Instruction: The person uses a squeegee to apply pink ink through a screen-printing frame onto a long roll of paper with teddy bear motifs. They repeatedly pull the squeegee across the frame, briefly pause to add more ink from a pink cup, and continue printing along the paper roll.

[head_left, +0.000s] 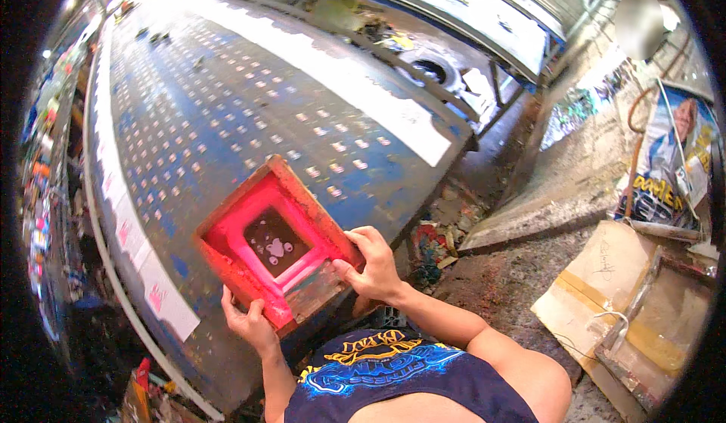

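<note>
In front of me I hold a wooden screen-printing frame (276, 249), tilted above the near end of a long dark table (401, 169). Bright pink ink coats its inner sides and the border of the mesh, and a small pale design shows in the dark middle. My left hand (253, 325) grips the frame's near left corner, thumb on top. On the right side my right hand (376, 268) clasps the edge, its thumb over the near rail. Rows of small pale printed pieces (314, 172) cover the blue-stained tabletop beyond.
White strips (363, 82) run along both long edges of the table. A second table with white sheets (469, 3) stands at the back. Cardboard (597, 272), a framed panel (650, 325) and a poster (665, 158) are at right. Clutter (45, 188) lines the left.
</note>
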Action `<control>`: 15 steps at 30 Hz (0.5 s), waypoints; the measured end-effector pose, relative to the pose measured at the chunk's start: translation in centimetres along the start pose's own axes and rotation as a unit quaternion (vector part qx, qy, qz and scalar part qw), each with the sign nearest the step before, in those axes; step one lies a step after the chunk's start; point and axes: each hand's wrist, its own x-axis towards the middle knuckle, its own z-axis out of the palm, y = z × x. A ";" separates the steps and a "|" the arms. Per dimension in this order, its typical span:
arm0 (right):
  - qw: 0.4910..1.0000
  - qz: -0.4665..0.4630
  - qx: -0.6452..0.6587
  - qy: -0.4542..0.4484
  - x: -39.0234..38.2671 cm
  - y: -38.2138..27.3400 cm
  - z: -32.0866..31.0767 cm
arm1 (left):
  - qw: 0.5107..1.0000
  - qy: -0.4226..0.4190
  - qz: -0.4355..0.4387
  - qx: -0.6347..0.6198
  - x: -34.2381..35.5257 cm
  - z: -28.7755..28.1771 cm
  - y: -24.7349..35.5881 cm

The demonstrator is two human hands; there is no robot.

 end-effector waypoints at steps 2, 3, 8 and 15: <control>0.999 0.029 -0.037 0.027 0.4 2.2 -4.3 | 0.999 -0.040 -0.009 -0.026 -0.4 5.2 -1.5; 0.997 0.039 -0.049 0.046 0.6 3.2 -6.0 | 0.998 -0.066 -0.012 -0.022 -0.6 7.4 -1.3; 0.979 0.093 -0.103 0.148 -0.3 7.5 -13.1 | 0.981 -0.196 0.005 0.010 -1.8 18.2 0.1; 0.946 0.152 -0.123 0.257 -1.2 12.6 -20.9 | 0.942 -0.334 0.015 0.014 -3.8 30.9 0.7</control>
